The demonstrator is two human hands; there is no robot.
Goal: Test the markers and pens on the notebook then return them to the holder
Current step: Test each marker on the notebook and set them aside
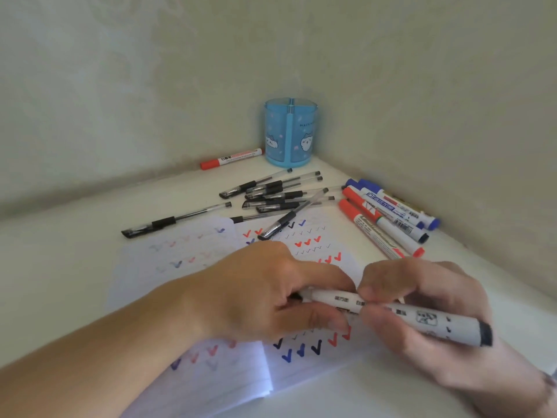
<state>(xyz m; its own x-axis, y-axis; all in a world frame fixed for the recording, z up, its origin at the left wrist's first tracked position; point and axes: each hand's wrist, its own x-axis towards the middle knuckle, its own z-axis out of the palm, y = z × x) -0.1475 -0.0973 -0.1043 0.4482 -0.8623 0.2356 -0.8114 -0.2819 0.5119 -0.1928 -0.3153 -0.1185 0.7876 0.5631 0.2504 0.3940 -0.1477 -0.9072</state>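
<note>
A white marker with a black end [422,319] lies across both hands, above the open notebook [211,372]. My right hand [422,303] grips its barrel. My left hand [265,294] is closed on its left end, where the cap or tip is hidden in my fingers. The notebook pages carry red, blue and black check marks. The blue transparent pen holder [291,132] stands upright in the far corner and looks empty.
Several black gel pens [277,194] lie scattered between notebook and holder, one partly on the page. Several red and blue markers [388,215] lie by the right wall. One red marker [230,158] lies by the left wall next to the holder. Walls meet behind it.
</note>
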